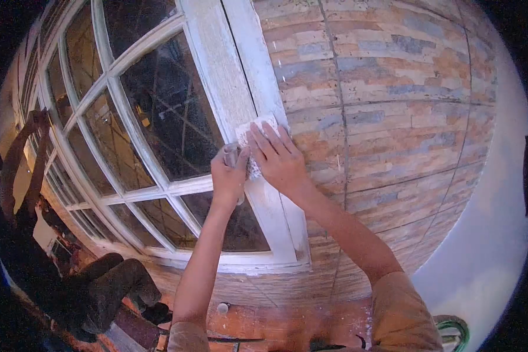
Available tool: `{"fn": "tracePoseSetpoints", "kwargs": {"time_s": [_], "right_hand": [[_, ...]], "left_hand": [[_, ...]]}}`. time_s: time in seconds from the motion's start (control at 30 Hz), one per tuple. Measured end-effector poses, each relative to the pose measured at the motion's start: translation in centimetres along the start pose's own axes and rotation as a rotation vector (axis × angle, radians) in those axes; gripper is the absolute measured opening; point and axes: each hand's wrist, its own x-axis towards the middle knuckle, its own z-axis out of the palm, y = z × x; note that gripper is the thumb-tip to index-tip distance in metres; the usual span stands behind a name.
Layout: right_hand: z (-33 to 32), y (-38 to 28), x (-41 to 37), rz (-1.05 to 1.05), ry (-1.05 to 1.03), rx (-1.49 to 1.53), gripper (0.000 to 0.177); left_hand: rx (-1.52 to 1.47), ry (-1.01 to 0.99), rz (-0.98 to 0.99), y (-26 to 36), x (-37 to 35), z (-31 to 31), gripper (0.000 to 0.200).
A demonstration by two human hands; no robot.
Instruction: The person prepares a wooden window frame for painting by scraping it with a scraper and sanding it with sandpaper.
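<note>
Fingers of right hand (280,159) spread on white pad (253,130), lengthwise up window post (232,76), left hand (227,176) clenching grey object (232,154)

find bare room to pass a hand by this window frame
Free: the stone wall right of the right hand, and the frame post above the white pad. Crowded: the left hand presses in at the pad; a person lower left.

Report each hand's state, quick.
Left hand: closed around a small grey object, unclear what.
Right hand: open, flat on white sheet against window frame.

Short tan sleeves (402,317), bare forearms
</note>
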Motion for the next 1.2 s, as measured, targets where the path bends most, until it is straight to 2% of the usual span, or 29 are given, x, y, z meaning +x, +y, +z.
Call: {"fn": "tracePoseSetpoints", "kwargs": {"time_s": [0.23,0.37,0.47,0.53,0.6,0.67,0.7,0.73,0.77,0.83,0.93,1.03,1.13,1.2], "right_hand": [[-0.6,-0.6,-0.5,0.03,-0.065,0.027,0.031],[-0.5,-0.7,0.2,0.042,-0.052,0.003,0.03],[0.0,-0.8,-0.5,0.049,-0.046,0.003,0.03],[-0.1,-0.6,-1.0,0.035,-0.032,0.031,0.029],[-0.2,-0.2,-0.4,-0.005,-0.111,-0.064,0.032],[-0.1,0.2,0.9,0.033,-0.055,-0.031,0.035],[-0.1,0.0,0.9,0.023,-0.087,-0.127,0.038],[-0.3,0.0,0.6,0.068,-0.176,-0.084,0.039],[-0.4,0.0,0.0,0.102,-0.265,-0.04,0.039],[-0.1,0.0,-1.7,0.12,-0.305,-0.104,0.042],[1.1,1.1,-1.4,0.028,-0.245,-0.044,0.043],[0.0,0.1,0.8,0.057,-0.234,-0.047,0.044],[-0.3,0.2,-0.7,0.022,-0.231,-0.001,0.045],[0.2,0.4,-1.6,0.022,-0.246,-0.028,0.047]], "left_hand": [[0.01,-0.022,-0.013,-0.5,-0.6,-0.5,0.014],[-0.047,0.037,-0.054,0.4,-0.3,-0.5,0.015],[-0.004,-0.002,-0.061,0.1,-0.3,-0.7,0.015],[0.112,0.012,0.028,-1.0,-0.5,-0.3,0.016],[0.034,0.033,0.106,-2.2,0.6,-0.2,0.017],[0.159,0.079,0.124,-1.5,2.0,-0.2,0.016],[0.183,0.103,0.217,-1.2,2.1,-0.2,0.016],[0.214,0.129,0.306,-1.3,1.9,-0.2,0.017],[0.265,0.157,0.247,-1.8,1.8,0.0,0.018],[0.271,0.148,0.266,-2.9,1.0,0.2,0.019],[0.218,0.258,0.295,-1.9,1.2,0.5,0.02],[0.158,0.207,0.212,-1.1,2.0,0.3,0.022],[0.307,0.214,0.222,-1.8,0.8,0.4,0.022],[0.273,0.202,0.222,-2.0,0.5,0.5,0.022]]}}
